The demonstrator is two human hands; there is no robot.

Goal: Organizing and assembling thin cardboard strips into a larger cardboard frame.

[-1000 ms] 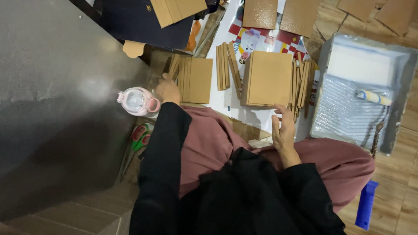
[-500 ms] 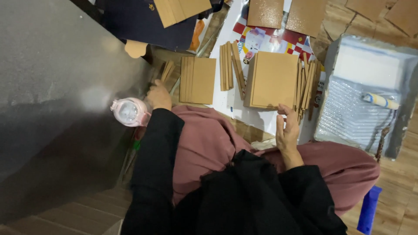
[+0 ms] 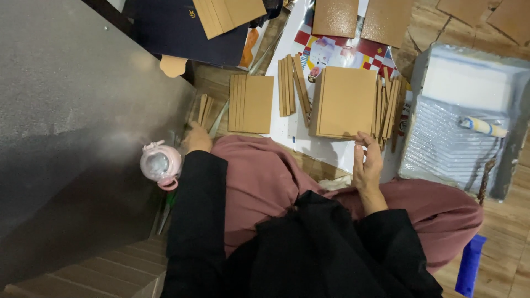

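My left hand (image 3: 196, 139) reaches down by a few thin brown strips (image 3: 203, 109) lying beside the grey metal panel; its fingers are hidden, so I cannot tell if it grips one. My right hand (image 3: 368, 163) is open with fingers straight, its tips at the near edge of a stack of square brown boards (image 3: 345, 102). A smaller stack of brown boards (image 3: 253, 104) lies between the hands. More narrow strips (image 3: 291, 84) lie loose between the two stacks, and others (image 3: 388, 107) lean against the big stack's right side. My pink skirt and black sleeves fill the lower view.
A pink lidded bottle (image 3: 160, 164) stands beside my left sleeve. A large grey metal panel (image 3: 66, 110) fills the left. A paint tray (image 3: 441, 157) with a roller (image 3: 481, 126) sits at right. A dark blue box (image 3: 182, 36) lies at the top, a blue object (image 3: 470, 265) at lower right.
My right hand has slid forward until its fingertips meet the big board stack. My left hand stays by the thin strips near the pink bottle.
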